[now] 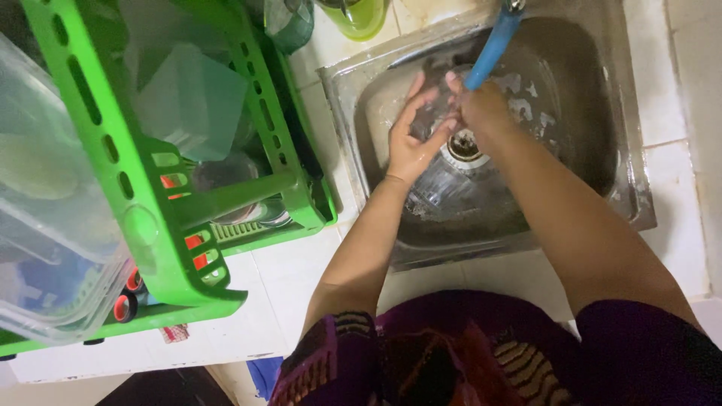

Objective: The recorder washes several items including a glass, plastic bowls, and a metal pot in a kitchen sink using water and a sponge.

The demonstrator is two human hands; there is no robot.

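Head view: my left hand [410, 143] and right hand [481, 109] meet, fingers spread and touching, clamped on nothing I can make out, under one blue spout [492, 46], cut off above. One steel sink [632, 180] below; one green rack [150, 225] left.

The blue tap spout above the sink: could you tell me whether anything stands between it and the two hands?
Nothing visible does. The left hand and right hand meet directly beneath the blue tap spout, over the drain of the steel sink.
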